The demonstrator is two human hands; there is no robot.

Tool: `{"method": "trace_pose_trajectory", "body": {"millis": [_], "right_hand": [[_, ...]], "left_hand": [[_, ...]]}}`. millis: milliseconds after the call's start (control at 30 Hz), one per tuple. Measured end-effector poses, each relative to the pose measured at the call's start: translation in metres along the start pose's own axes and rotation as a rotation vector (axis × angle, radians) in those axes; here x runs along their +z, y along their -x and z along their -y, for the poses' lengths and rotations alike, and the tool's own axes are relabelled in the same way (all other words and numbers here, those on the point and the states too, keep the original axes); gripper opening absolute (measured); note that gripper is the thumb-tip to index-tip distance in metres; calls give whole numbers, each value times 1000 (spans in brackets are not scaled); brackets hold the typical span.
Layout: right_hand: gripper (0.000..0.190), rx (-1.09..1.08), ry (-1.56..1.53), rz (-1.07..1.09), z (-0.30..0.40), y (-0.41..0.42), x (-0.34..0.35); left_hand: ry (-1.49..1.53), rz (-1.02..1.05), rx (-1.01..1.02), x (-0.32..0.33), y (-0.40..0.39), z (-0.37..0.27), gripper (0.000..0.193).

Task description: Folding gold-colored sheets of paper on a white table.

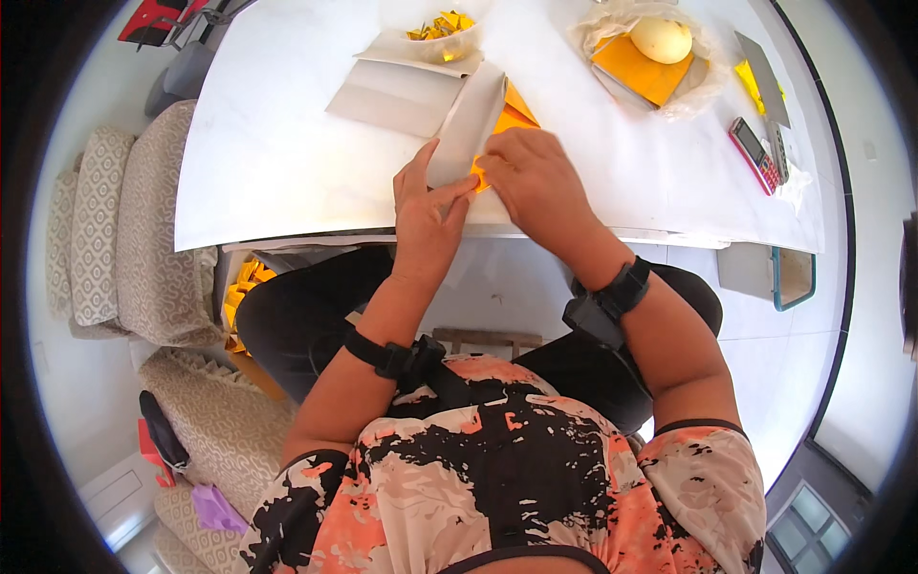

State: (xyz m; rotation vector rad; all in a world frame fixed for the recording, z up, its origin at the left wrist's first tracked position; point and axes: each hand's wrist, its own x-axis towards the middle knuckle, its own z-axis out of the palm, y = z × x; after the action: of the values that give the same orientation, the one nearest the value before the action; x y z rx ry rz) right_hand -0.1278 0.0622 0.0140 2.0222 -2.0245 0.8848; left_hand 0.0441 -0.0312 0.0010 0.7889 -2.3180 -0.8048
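Low over the near part of the white table, both my hands meet at a small folded piece of gold paper. My left hand has its thumb and index fingertips at the left edge of the piece, its other fingers raised. My right hand bends its fingers over the right side and partly hides it. Beyond them lies a long grey-backed sheet, with a gold paper surface showing along its right side. Whether this gold part joins the small piece is hidden by my right hand.
At the back stands a clear bowl of folded gold pieces beside more grey sheets. A plastic bag holds gold paper and a pale round fruit. A red keypad phone lies right. Below left are gold pieces.
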Motion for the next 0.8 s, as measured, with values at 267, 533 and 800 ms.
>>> {"method": "trace_pose_trajectory", "body": {"millis": [267, 533, 800], "right_hand": [[74, 32, 54, 249, 17, 23, -1], [66, 109, 130, 220, 5, 33, -6], [46, 148, 161, 239, -8, 33, -29]], "left_hand": [[-16, -12, 14, 1, 0, 3, 22], [25, -2, -13, 2, -1, 6, 20], [-12, 85, -53, -6, -3, 0, 22]]}}
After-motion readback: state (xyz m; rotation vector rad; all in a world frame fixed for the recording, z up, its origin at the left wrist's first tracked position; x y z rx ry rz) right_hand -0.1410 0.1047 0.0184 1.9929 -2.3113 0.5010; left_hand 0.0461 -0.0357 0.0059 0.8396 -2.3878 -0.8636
